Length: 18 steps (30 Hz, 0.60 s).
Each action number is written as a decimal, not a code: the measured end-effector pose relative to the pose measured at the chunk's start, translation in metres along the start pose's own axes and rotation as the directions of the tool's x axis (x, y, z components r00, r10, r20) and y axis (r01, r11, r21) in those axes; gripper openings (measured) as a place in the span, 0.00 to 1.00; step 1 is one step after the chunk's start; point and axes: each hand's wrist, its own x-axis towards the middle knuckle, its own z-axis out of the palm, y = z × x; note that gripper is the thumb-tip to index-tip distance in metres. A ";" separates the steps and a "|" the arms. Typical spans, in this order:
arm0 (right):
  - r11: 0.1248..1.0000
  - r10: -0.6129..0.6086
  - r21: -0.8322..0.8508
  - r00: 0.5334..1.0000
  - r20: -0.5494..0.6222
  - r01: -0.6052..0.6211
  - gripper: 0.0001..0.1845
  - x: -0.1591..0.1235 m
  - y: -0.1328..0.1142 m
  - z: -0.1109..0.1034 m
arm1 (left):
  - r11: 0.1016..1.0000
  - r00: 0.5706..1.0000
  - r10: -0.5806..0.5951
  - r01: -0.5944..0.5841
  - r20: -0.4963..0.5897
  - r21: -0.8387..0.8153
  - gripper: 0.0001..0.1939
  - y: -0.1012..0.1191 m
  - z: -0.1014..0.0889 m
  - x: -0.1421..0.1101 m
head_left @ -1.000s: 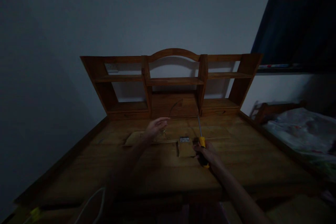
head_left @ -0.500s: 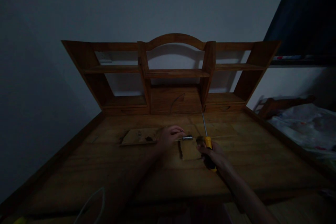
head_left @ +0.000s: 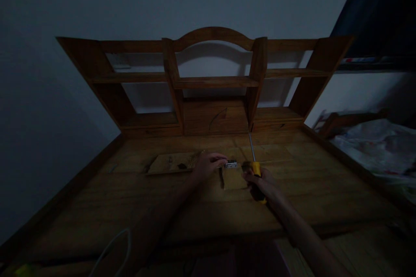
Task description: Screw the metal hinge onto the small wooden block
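My left hand [head_left: 208, 166] pinches the end of a small shiny metal hinge [head_left: 231, 164] between thumb and fingers. Holes show faintly in the hinge's plate, which is at the far edge of a small square tan piece [head_left: 234, 178], wood or cardboard. In my right hand [head_left: 264, 181] is a screwdriver [head_left: 257, 169] with a yellow and black handle, its long shaft pointing away from me. The right thumb and fingertips are at the right edge of the tan piece; whether they grip it too is hard to make out.
Left of the hinge, a long torn strip of cardboard [head_left: 172, 162] lies on the wooden desk [head_left: 136, 199]. A wooden shelf unit [head_left: 212, 82] stands along the desk's back. A white cable [head_left: 128, 242] loops at the near left. Plastic-like sheeting [head_left: 377, 143] covers something at the right.
The hinge has turned, so more of its flat plate faces me. Both hands keep their holds. The whole view has shifted slightly, with the desk and shelves higher in the picture.
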 end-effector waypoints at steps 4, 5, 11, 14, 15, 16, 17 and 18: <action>0.999 -0.003 0.036 1.000 0.011 0.003 0.18 0.003 0.004 -0.001 | 1.000 0.999 0.015 -0.016 0.029 0.025 0.09 -0.002 0.000 -0.001; 0.999 -0.004 0.042 1.000 0.011 0.003 0.18 0.004 0.005 -0.001 | 0.999 0.999 0.021 -0.022 0.030 0.040 0.08 -0.002 0.000 -0.001; 0.998 0.008 0.055 1.000 -0.002 -0.008 0.18 0.006 0.008 -0.001 | 0.984 0.988 0.133 -0.141 0.076 0.109 0.08 -0.002 -0.001 0.000; 0.998 0.007 0.061 1.000 -0.003 -0.006 0.18 0.004 0.004 0.001 | 0.975 0.984 0.169 -0.176 0.065 0.136 0.07 -0.001 -0.004 0.001; 0.998 0.005 0.064 1.000 -0.002 -0.004 0.18 0.004 0.003 0.001 | 0.974 0.984 0.169 -0.177 0.063 0.145 0.07 -0.001 -0.005 0.002; 0.998 0.003 0.066 1.000 -0.001 -0.003 0.18 0.003 0.002 0.001 | 0.972 0.983 0.168 -0.177 0.067 0.156 0.07 -0.001 -0.005 0.002; 0.998 0.002 0.066 1.000 0.000 -0.002 0.18 0.003 0.001 0.001 | 0.969 0.983 0.171 -0.181 0.074 0.165 0.07 -0.002 -0.006 0.002; 0.998 0.003 0.062 1.000 -0.001 -0.003 0.18 0.002 0.001 0.001 | 0.967 0.981 0.178 -0.189 0.079 0.171 0.07 -0.002 -0.006 0.002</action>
